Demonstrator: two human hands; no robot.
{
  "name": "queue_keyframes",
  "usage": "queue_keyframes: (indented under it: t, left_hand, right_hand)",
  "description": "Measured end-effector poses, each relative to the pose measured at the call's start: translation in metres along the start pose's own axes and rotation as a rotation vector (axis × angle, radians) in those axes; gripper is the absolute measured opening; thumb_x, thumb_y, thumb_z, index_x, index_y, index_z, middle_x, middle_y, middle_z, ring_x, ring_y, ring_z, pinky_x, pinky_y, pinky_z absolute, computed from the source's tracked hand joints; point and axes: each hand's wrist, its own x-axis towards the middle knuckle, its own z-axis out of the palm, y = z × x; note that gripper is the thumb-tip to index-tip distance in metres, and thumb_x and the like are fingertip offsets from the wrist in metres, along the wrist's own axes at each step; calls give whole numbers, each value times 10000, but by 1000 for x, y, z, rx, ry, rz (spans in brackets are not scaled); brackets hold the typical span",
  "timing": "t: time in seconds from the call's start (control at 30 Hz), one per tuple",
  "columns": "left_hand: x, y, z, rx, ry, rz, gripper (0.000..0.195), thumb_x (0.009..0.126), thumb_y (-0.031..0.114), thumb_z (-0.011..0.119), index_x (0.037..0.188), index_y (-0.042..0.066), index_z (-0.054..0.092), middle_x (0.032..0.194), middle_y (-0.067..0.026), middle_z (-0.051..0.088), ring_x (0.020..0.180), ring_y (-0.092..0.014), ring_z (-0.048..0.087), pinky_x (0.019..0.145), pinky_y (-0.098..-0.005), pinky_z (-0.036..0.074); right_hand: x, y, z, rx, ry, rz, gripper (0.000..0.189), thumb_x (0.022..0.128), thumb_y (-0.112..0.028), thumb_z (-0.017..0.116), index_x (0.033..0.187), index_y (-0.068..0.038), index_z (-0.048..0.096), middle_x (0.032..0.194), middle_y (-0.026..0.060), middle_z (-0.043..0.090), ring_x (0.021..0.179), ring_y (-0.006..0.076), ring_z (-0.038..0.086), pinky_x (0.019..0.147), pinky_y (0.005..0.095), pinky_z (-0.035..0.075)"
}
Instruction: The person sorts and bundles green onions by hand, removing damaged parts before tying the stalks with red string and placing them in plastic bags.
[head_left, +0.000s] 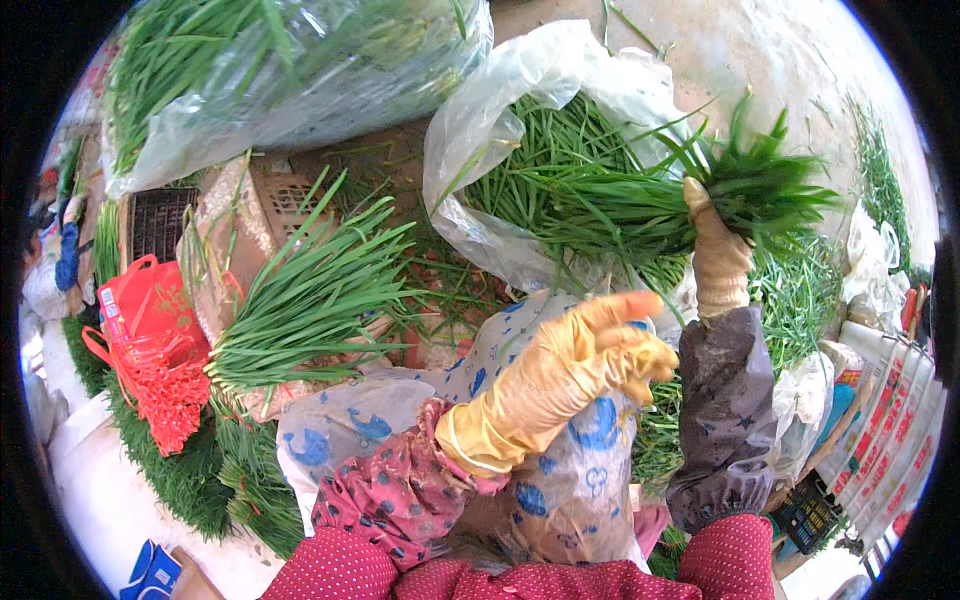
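Observation:
My right hand (720, 259), in a stained tan glove, is closed around a thick bunch of long green leaves that look like garlic chives (772, 180). The bunch lies sideways over an open clear plastic bag (459, 154) full of loose leaves (559, 135), and its tips are blurred. Over my lap, my left hand (570, 367) wears a yellow rubber glove; its index finger points right, the other fingers are loosely bent, and nothing shows in it. Below that hand, a plastic apron with blue prints (600, 435) covers my knees. To the left, another leaf bunch (322, 292) rests on a worn support.
A red bag (154, 307) with red ties (176, 397) hangs at left. Behind stands a large leaf-filled plastic bag (360, 97). A plastic crate (289, 199) stands front left. More leaves (795, 300) lie at right, near a white sack with red print (885, 412).

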Motion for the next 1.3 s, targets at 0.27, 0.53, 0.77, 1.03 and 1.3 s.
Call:
queue_keyframes:
  t: [0.27, 0.53, 0.77, 1.03, 1.3]
  left_hand:
    - [0, -59, 33, -342, -225, -238, 681, 851, 483, 667, 1328, 59, 430, 1262, -158, 554, 1154, -316, 565, 964, -493, 475]
    - [-32, -83, 69, -981, -423, -368, 640, 848, 414, 707, 1291, 42, 434, 1002, -35, 561, 822, -146, 582, 744, -306, 526]
    - [-60, -89, 81, -251, -26, -413, 553, 952, 257, 606, 1397, -6, 410, 1052, -138, 651, 854, -195, 658, 724, -352, 588]
    - [-83, -71, 70, 362, 29, -241, 449, 846, 170, 651, 1233, -44, 570, 861, -69, 667, 698, -162, 630, 653, -261, 529]
    - [-125, -72, 89, 789, -29, -414, 630, 691, 141, 759, 1259, -23, 541, 1039, -139, 667, 651, -182, 619, 572, -291, 511]
  right_hand:
    - [-62, -120, -68, 1407, -322, 120, 268, 970, -168, 557, 1178, -4, 519, 1091, 42, 549, 926, 118, 523, 805, 253, 465]
    - [-167, -194, -113, 17, -199, -633, 165, 771, -167, 661, 931, -174, 624, 992, 27, 696, 1034, 275, 636, 1011, 509, 408]
    - [-248, -226, -152, -126, -432, -598, 356, 750, -173, 668, 1106, -197, 660, 1180, 29, 665, 1200, 270, 572, 1085, 498, 357]
    - [-285, -177, -153, 1020, -333, 687, 615, 851, -155, 689, 1371, 24, 412, 1314, 124, 532, 1187, 200, 514, 1033, 343, 389]
    - [-246, -110, -136, 1437, -55, 624, 609, 845, -403, 726, 1296, -72, 486, 1199, 78, 610, 1085, 178, 580, 931, 349, 487]
